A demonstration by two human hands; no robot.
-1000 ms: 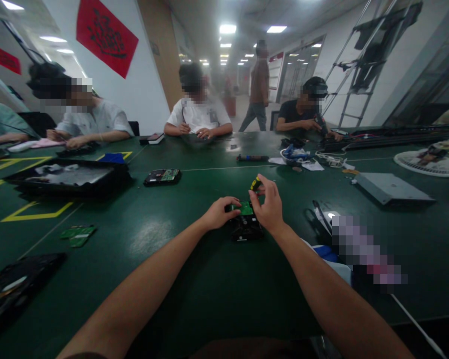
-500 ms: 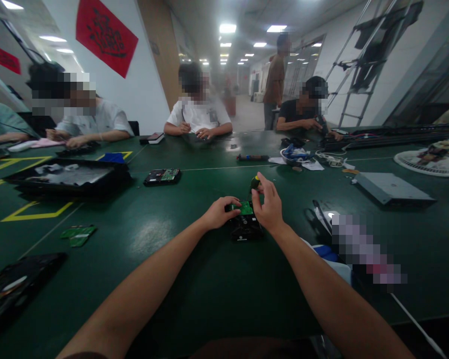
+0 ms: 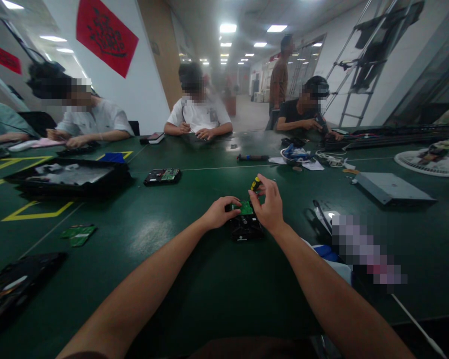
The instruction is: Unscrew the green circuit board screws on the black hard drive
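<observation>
On the near desk [image 3: 209, 284], the left hand [image 3: 219, 212] grips a hard drive [image 3: 245, 228], fingers curled on its left edge. Just beyond, the right hand [image 3: 271, 207] pinches a screwdriver [image 3: 256, 184] upright over the drive's green board [image 3: 246, 208]. Judged a screw-turning step, which calls for a squarely seated tip.

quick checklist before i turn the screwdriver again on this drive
1. Left hand steadying the hard drive: ok, it grips the drive's left edge.
2. Right hand on the screwdriver: ok, the fingers pinch the yellow-and-black handle.
3. Screwdriver tip seated in a screw: cannot tell, the fingers hide it.
4. Drive flat on the table, green circuit board facing up: ok.
5. Other people's hands apart from the drive: ok, they are at the far side of the table.
</observation>
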